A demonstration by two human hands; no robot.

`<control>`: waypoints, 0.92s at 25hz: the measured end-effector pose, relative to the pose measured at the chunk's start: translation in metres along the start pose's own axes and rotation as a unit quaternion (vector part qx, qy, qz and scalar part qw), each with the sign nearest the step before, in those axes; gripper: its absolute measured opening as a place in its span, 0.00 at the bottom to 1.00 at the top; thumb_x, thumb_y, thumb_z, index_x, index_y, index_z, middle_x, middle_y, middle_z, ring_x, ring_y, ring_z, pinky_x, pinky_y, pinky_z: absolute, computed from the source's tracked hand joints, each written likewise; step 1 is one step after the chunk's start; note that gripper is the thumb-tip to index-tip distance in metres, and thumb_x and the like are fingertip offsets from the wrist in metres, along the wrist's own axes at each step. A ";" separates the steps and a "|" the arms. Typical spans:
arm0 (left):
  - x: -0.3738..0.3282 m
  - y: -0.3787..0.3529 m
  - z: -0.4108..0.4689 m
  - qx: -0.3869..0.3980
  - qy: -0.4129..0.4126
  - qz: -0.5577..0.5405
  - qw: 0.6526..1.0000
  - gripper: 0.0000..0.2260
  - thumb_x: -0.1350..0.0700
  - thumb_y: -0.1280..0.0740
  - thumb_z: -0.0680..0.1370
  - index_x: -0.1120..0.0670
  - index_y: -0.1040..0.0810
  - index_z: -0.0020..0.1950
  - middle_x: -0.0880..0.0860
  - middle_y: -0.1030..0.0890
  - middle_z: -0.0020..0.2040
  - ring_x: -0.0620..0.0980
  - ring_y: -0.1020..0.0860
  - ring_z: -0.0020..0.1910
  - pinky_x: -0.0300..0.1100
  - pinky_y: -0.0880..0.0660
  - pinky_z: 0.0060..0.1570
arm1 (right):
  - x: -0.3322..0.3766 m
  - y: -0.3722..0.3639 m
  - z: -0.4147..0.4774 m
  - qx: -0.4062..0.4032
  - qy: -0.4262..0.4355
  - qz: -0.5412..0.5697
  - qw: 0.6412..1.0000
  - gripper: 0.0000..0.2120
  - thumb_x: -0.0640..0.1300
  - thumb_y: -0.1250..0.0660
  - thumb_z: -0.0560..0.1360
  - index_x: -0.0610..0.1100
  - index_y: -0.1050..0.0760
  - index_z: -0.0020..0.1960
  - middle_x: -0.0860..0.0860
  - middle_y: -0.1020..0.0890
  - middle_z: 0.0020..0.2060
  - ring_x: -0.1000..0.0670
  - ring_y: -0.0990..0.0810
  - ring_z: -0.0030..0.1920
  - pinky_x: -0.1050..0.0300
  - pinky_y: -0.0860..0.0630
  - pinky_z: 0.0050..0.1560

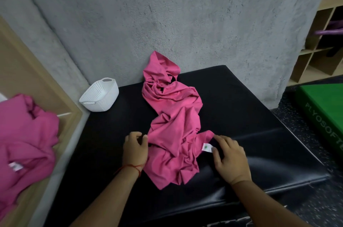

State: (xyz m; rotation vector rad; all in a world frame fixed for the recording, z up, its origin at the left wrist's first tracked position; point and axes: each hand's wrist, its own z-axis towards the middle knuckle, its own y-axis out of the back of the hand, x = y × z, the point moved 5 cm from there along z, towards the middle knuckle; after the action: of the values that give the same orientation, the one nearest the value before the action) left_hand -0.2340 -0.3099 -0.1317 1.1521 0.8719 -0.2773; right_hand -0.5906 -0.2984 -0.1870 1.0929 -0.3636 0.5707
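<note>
One pink garment (174, 124) (crumpled) lies between: left hand (135, 149) pinches its edge, right hand (230, 156) touches it, fingers relaxed.

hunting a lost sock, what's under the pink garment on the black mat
Only the black mat shows around the crumpled pink garment lying on it. Anything beneath its folds is covered and cannot be seen.
</note>
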 end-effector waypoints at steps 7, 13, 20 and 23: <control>0.019 -0.029 -0.097 0.099 -0.152 0.103 0.978 0.13 0.40 0.27 0.74 0.46 0.20 0.52 0.45 0.22 0.50 0.49 0.26 0.47 0.47 0.25 0.52 | 0.010 -0.012 -0.002 0.098 0.107 -0.097 0.985 0.24 0.64 0.39 0.80 0.61 0.26 0.75 0.62 0.23 0.71 0.50 0.26 0.69 0.44 0.29 0.69; 0.001 0.025 -0.077 0.136 -0.042 -0.068 0.987 0.14 0.44 0.32 0.82 0.53 0.18 0.43 0.53 0.17 0.39 0.44 0.23 0.39 0.50 0.23 0.46 | 0.034 -0.006 0.004 0.100 0.181 -0.167 0.964 0.16 0.57 0.43 0.80 0.55 0.18 0.51 0.58 0.17 0.47 0.46 0.20 0.49 0.36 0.22 0.60; -0.027 0.062 -0.086 0.152 0.145 -0.303 0.930 0.11 0.49 0.36 0.86 0.54 0.17 0.54 0.58 0.15 0.42 0.53 0.19 0.32 0.42 0.23 0.28 | 0.065 -0.004 -0.018 0.305 0.120 -0.156 0.932 0.36 0.65 0.38 0.76 0.58 0.40 0.82 0.57 0.31 0.78 0.47 0.33 0.77 0.40 0.40 0.79; -0.022 0.082 -0.079 0.116 0.091 -0.248 0.957 0.15 0.48 0.37 0.86 0.56 0.17 0.51 0.56 0.28 0.31 0.48 0.32 0.23 0.36 0.35 0.25 | 0.072 -0.001 -0.016 0.259 0.103 -0.206 0.938 0.22 0.56 0.39 0.83 0.60 0.31 0.77 0.56 0.23 0.71 0.46 0.27 0.71 0.43 0.37 0.75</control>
State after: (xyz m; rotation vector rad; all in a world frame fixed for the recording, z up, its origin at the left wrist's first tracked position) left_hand -0.2342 -0.2116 -0.0708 1.1739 1.3175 -0.7085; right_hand -0.5323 -0.2660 -0.1553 1.5490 0.2189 0.4047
